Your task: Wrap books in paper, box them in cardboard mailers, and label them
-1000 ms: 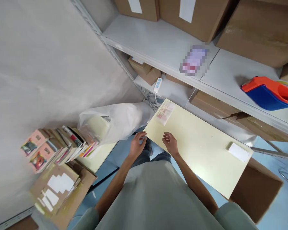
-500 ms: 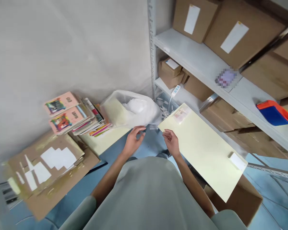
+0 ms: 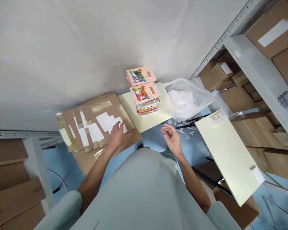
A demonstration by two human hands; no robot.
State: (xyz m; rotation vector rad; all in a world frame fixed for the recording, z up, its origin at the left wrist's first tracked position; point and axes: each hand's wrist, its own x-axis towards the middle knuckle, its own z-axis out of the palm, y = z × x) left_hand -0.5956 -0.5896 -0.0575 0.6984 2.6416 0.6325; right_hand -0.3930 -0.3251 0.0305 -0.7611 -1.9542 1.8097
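My left hand [image 3: 117,136] is over the cardboard [image 3: 86,163] on the left, its fingertips at the right end of a fanned row of white paper pieces [image 3: 105,122]. The fingers are apart; whether they touch the paper I cannot tell. More cut white pieces [image 3: 96,132] lie to the left, among strips of brown tape. My right hand [image 3: 172,139] hangs in the air above the blue floor, loosely curved with the thumb apart and nothing in it. Between and beyond the hands stand two piles of small books [image 3: 145,92] with pink covers on a pale yellow board.
A clear plastic bag [image 3: 188,99] with white contents sits right of the books. Another pale yellow tabletop [image 3: 228,153] with a small white block stands at the right. Shelves [image 3: 261,64] with cardboard boxes line the right side; more boxes [image 3: 12,179] are at lower left.
My view has turned left, so the books and cardboard appear further right. My left hand has moved from beside the bag to the white paper pieces. The right hand still holds nothing.
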